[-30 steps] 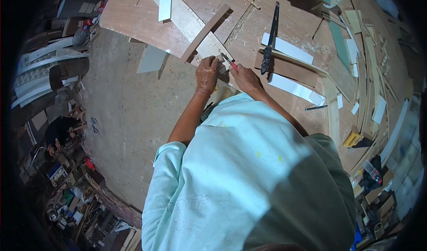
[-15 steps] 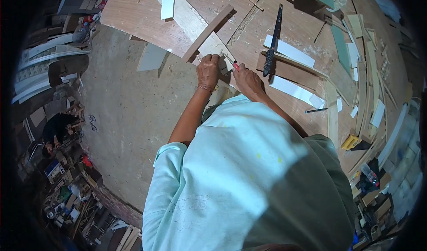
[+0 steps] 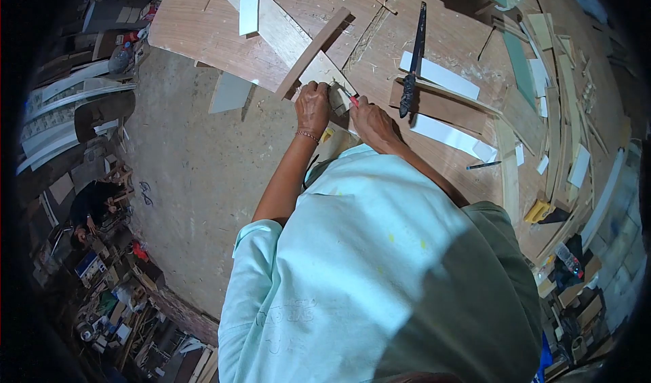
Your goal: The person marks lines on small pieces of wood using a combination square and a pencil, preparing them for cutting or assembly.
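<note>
My right hand (image 3: 373, 124) is closed around a red-handled tool (image 3: 354, 101) with a thin shaft; its exact kind is too small to tell. The shaft points up and left over a pale board (image 3: 277, 27) at the bench's near edge. My left hand (image 3: 313, 110) rests at that board's end, fingers curled down and closed; what they grip is hidden. Between the hands lies a small greyish piece (image 3: 338, 99), close to the left fingers. A curved brown wooden strip (image 3: 315, 52) crosses the board just beyond my left hand.
On the wooden bench (image 3: 196, 23) lie a black-wrapped handsaw-like tool (image 3: 409, 91), white strips (image 3: 444, 78), a brown trough-like piece (image 3: 441, 106) and a pen (image 3: 483, 165). Wood offcuts (image 3: 566, 111) line the right side. Another person (image 3: 95, 203) is at the far left.
The red-handled tool has shifted slightly left, and more of its shaft shows above the board. Both hands stay close together at the board's end. The whole view has turned slightly.
</note>
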A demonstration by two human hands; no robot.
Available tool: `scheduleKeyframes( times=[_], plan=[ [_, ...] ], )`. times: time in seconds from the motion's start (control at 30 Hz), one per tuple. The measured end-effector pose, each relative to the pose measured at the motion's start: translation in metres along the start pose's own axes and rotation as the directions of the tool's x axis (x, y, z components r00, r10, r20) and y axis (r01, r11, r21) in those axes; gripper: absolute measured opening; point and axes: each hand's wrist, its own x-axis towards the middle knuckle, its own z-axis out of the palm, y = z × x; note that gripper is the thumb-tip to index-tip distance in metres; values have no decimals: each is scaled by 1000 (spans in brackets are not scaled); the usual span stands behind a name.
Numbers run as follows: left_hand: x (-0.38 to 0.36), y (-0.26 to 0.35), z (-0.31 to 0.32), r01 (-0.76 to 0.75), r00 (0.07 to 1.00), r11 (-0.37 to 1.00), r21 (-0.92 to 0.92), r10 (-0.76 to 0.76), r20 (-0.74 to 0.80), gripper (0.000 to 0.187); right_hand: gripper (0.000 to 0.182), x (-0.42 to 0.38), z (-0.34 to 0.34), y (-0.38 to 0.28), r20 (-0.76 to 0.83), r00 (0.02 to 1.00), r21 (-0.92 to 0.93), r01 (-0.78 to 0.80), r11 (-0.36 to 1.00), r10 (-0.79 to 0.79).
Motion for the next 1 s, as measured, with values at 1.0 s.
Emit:
scheduleKeyframes(
  times=[1.0],
  plan=[
    [9,-11,2,-164,986,984,69,161,44,10,40,16,10,9,23,998,150,-57,987,54]
  ],
)
